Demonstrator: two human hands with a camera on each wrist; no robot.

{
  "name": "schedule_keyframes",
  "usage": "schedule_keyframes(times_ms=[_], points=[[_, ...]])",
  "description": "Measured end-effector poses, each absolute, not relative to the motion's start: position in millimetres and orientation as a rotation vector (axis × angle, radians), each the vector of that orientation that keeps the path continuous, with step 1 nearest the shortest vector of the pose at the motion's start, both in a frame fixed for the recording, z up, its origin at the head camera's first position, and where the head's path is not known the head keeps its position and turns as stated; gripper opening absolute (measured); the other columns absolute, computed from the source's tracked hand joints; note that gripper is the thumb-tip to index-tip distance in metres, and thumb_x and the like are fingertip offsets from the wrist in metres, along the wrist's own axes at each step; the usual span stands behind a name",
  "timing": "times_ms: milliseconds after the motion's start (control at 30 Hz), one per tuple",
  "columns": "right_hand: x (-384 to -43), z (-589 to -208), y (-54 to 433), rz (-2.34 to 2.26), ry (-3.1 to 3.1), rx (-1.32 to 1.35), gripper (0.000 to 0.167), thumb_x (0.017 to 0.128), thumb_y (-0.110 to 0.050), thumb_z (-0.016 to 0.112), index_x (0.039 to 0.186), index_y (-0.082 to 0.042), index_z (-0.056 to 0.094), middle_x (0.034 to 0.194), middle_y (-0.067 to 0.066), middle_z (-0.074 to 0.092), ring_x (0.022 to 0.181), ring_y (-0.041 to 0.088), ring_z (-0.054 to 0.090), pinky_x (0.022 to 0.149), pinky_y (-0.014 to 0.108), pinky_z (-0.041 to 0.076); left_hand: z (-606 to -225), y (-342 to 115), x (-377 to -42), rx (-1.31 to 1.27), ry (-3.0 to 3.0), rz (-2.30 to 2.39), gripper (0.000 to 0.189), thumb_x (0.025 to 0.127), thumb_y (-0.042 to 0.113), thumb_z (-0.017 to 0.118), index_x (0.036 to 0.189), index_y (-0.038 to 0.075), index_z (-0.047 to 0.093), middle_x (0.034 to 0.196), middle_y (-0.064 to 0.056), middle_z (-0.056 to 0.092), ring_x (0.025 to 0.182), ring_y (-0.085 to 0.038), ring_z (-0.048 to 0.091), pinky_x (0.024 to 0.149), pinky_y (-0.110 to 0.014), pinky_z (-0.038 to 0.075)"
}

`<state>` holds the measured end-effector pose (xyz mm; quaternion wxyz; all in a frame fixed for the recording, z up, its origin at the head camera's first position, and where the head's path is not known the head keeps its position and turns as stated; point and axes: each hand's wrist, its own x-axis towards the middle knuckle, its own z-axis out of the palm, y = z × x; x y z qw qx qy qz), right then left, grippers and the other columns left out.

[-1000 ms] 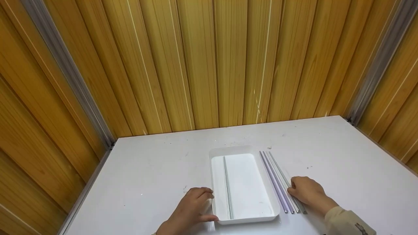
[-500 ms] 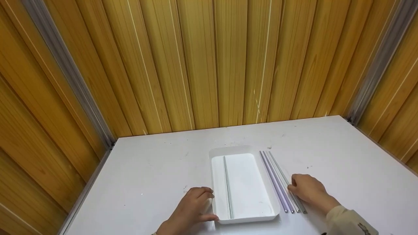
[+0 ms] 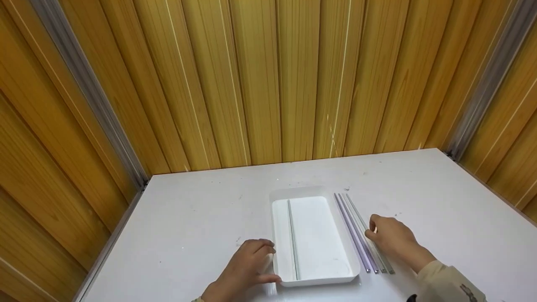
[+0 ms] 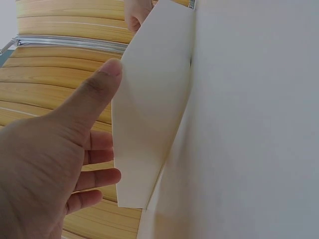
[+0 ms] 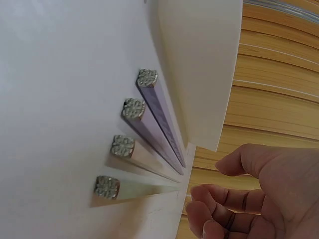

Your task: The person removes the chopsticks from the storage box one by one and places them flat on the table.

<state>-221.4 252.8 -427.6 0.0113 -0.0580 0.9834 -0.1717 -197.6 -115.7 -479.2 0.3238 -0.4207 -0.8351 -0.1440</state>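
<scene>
A shallow white tray (image 3: pixel 319 235) holds one thin pale green chopstick (image 3: pixel 293 243) lying lengthwise. My left hand (image 3: pixel 247 264) rests against the tray's left wall, thumb at the near corner and fingertips along the side. To the right of the tray lie two purple chopsticks (image 5: pixel 162 114), one beige chopstick (image 5: pixel 144 163) and one green chopstick (image 5: pixel 142 190), fanned slightly apart, with silvery patterned ends towards me. Over the rightmost ones hovers my right hand (image 3: pixel 390 235), its fingers loosely bent. A gap shows between thumb and index finger, with nothing held there.
The white table (image 3: pixel 201 218) carries a few small marks. Yellow wood-pattern panels (image 3: pixel 293 84) rise behind it and at both sides, joined by grey metal posts (image 3: pixel 88 84) at the corners.
My right hand has moved slightly forward and left along the chopsticks, and its thumb and index finger have spread apart. The left hand, tray and chopsticks stay in place.
</scene>
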Motion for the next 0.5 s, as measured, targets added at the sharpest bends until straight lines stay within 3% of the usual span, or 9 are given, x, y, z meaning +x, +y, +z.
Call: schedule_keyframes(times_ms=[500], points=[[-219, -414, 231, -0.545, 3.068, -0.225, 0.018, 0.090, -0.021, 0.061, 0.096, -0.003, 0.060, 0.072, 0.003, 0.063, 0.053, 0.011, 0.051, 0.047, 0.023, 0.043, -479, -114, -195, -1.103, -2.222, -0.392, 0.056, 0.065, 0.057, 0.073, 0.097, 0.012, 0.064, 0.106, 0.001, 0.064, 0.098, -0.011, 0.060, 0.089, -0.026, 0.052]])
